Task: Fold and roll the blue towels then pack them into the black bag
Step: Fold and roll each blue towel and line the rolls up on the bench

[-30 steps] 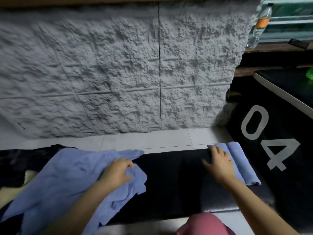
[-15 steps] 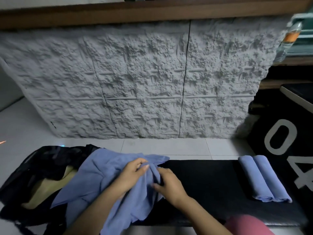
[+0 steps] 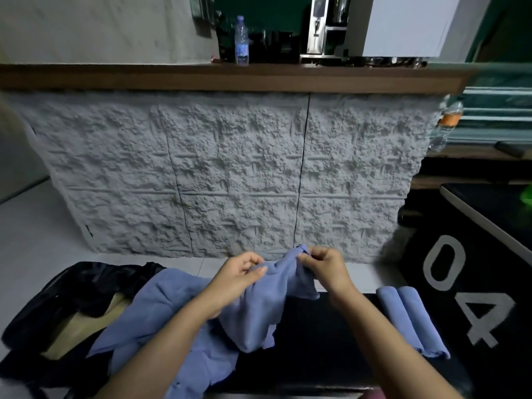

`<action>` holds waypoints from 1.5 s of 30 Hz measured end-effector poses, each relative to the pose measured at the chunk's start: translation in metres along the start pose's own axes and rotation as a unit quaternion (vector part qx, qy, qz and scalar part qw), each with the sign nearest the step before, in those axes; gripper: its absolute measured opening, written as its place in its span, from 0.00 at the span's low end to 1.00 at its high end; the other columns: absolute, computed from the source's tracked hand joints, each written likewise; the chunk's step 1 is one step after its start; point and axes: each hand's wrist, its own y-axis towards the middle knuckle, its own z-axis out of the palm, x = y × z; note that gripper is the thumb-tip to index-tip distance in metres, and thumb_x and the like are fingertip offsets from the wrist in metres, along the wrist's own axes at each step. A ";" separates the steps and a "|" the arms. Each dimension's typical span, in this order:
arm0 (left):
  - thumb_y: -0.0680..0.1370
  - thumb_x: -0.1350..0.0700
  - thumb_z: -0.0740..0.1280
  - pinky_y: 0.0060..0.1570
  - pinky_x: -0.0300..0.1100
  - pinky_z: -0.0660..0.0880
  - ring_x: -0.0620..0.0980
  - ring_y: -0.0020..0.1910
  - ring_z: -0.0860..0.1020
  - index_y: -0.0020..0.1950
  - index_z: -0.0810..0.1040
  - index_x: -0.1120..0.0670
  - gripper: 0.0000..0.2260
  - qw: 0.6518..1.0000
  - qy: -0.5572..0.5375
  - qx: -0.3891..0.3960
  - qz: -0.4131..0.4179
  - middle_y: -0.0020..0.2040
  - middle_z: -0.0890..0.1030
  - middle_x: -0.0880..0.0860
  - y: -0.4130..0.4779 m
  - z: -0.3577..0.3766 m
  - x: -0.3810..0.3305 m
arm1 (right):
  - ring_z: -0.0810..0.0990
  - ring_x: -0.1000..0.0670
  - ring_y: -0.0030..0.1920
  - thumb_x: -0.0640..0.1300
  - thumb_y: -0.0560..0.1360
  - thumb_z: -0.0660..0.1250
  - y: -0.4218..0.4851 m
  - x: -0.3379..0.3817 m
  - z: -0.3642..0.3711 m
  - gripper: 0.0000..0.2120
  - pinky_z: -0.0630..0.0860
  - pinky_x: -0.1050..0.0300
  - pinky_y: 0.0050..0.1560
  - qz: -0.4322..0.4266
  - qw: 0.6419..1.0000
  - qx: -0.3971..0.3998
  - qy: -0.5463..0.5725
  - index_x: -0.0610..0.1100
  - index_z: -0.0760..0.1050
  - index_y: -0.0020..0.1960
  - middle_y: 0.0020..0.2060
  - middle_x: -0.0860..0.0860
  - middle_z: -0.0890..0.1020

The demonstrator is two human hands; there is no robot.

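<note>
Head view, single frame. Both hands are raised over a black padded surface (image 3: 316, 347), working one blue towel (image 3: 267, 306).

- Left hand (image 3: 239, 279): fingers curled, thumb and fingertips (image 3: 260, 270) pinching the towel's upper edge.
- Right hand (image 3: 325, 269): fingers curled, pinching a bunched corner of the same towel. That corner pokes up just left of the right fingertips (image 3: 305, 256).
- The upper edge of the towel runs between the two pinches. The rest hangs below the fingers and its lower folds touch the padded surface.

More loose blue cloth (image 3: 155, 312) lies below and left of the left fingers, partly under the left forearm. It spreads onto the black bag (image 3: 86, 286), which sits open well left of the left fingers. Something tan (image 3: 83, 326) shows inside the bag.

Rolled towels (image 3: 408, 321) lie on the padded surface, right of and below the right fingers and apart from them. We read them as two rolls side by side and touching, though it may be one towel doubled.

Beyond the fingers stands a grey rough-textured counter front (image 3: 230, 174) with a brown wooden top (image 3: 230, 77). A water bottle (image 3: 241, 41) stands on that top. Far right of the right fingers is a black box marked "04" (image 3: 460, 286).
</note>
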 end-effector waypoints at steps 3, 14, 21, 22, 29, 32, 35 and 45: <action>0.76 0.58 0.68 0.36 0.30 0.67 0.37 0.33 0.69 0.42 0.76 0.53 0.04 0.991 0.100 0.084 -0.017 0.31 0.74 0.41 -0.005 0.010 -0.004 | 0.69 0.51 0.34 0.35 0.76 0.66 -0.007 0.012 -0.014 0.09 0.66 0.59 0.35 -0.008 0.997 0.071 0.015 0.39 0.72 0.38 0.32 0.46 0.71; 0.79 0.64 0.63 0.43 0.33 0.71 0.41 0.36 0.73 0.49 0.76 0.53 0.06 0.994 0.057 0.079 0.039 0.37 0.76 0.51 -0.004 0.040 -0.022 | 0.75 0.55 0.37 0.40 0.74 0.71 -0.027 0.038 -0.030 0.10 0.70 0.62 0.43 -0.063 0.970 0.235 -0.025 0.33 0.79 0.38 0.32 0.48 0.80; 0.71 0.57 0.66 0.39 0.36 0.68 0.41 0.34 0.68 0.40 0.70 0.45 0.08 0.991 0.113 -0.016 0.075 0.32 0.73 0.41 -0.015 0.059 -0.013 | 0.75 0.56 0.33 0.39 0.73 0.71 -0.034 0.048 -0.029 0.07 0.70 0.66 0.39 -0.075 0.966 0.247 -0.011 0.35 0.77 0.42 0.32 0.45 0.79; 0.69 0.58 0.65 0.37 0.37 0.67 0.41 0.32 0.68 0.40 0.69 0.42 0.10 0.986 0.139 -0.053 0.082 0.31 0.73 0.42 -0.016 0.063 -0.013 | 0.77 0.55 0.34 0.38 0.73 0.71 -0.036 0.049 -0.027 0.05 0.71 0.66 0.40 -0.077 0.966 0.245 -0.003 0.36 0.77 0.43 0.32 0.44 0.81; 0.69 0.62 0.65 0.33 0.41 0.67 0.43 0.30 0.70 0.42 0.75 0.49 0.07 0.962 0.246 -0.108 0.046 0.26 0.73 0.43 -0.012 0.057 0.016 | 0.66 0.57 0.29 0.40 0.73 0.71 -0.039 0.060 -0.034 0.03 0.64 0.67 0.34 -0.075 0.971 0.224 0.026 0.41 0.78 0.44 0.25 0.48 0.71; 0.69 0.57 0.72 0.32 0.39 0.65 0.41 0.27 0.66 0.38 0.76 0.42 0.10 0.969 0.229 -0.097 -0.001 0.24 0.72 0.42 -0.013 0.032 0.050 | 0.68 0.58 0.32 0.38 0.73 0.70 -0.034 0.059 -0.053 0.02 0.65 0.71 0.36 -0.060 0.982 0.166 0.071 0.43 0.78 0.41 0.31 0.49 0.71; 0.66 0.58 0.78 0.31 0.35 0.67 0.37 0.25 0.68 0.26 0.78 0.47 0.13 0.976 0.177 -0.120 -0.049 0.23 0.75 0.43 -0.015 -0.004 0.059 | 0.73 0.57 0.34 0.38 0.73 0.69 -0.027 0.052 -0.081 0.04 0.70 0.69 0.39 -0.036 0.991 0.107 0.072 0.42 0.78 0.39 0.33 0.49 0.76; 0.77 0.61 0.65 0.42 0.34 0.71 0.40 0.37 0.75 0.38 0.79 0.50 0.11 0.989 0.034 -0.139 0.026 0.36 0.80 0.46 0.018 0.003 -0.043 | 0.79 0.54 0.34 0.33 0.76 0.63 -0.035 0.067 -0.069 0.06 0.77 0.66 0.36 0.037 0.977 0.165 0.132 0.37 0.79 0.49 0.36 0.47 0.81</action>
